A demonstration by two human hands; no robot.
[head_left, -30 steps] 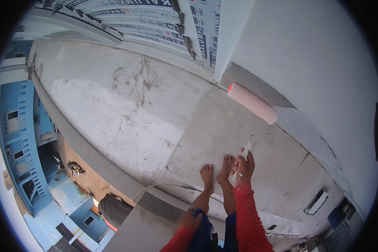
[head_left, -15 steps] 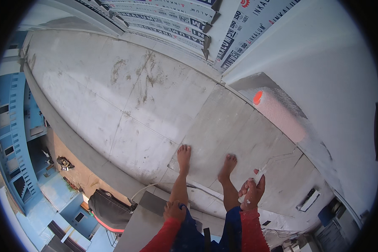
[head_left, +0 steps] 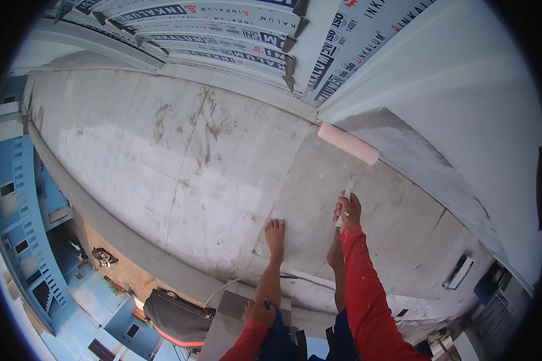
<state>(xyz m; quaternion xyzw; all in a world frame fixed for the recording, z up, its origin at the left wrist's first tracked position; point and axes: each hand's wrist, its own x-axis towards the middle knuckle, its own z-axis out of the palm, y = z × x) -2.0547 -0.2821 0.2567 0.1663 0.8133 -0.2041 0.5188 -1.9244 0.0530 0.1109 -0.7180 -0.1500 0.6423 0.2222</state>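
Observation:
My right hand (head_left: pixel 348 210) is closed around the white handle of a paint roller (head_left: pixel 348 144). The roller's pale pink sleeve lies along the seam where the wall meets the floor, near the corner by the wrapped frame. Beside it, the lower wall (head_left: pixel 403 135) shows a grey patch under white paint. White paint specks mark my right hand and red sleeve. My left hand (head_left: pixel 259 313) rests on my left knee, fingers spread over it and holding nothing.
My bare feet (head_left: pixel 275 233) stand on a dusty grey ledge (head_left: pixel 217 162). Its curved edge (head_left: pixel 123 219) drops off on the left to a yard with a covered vehicle (head_left: pixel 177 319). Frames in printed film (head_left: pixel 229 42) stand ahead. A white rectangular fixture (head_left: pixel 459 272) lies right.
My right hand has reached forward and slightly left. The roller has come down off the wall face to the wall's foot, farther left. My left hand stays on the knee.

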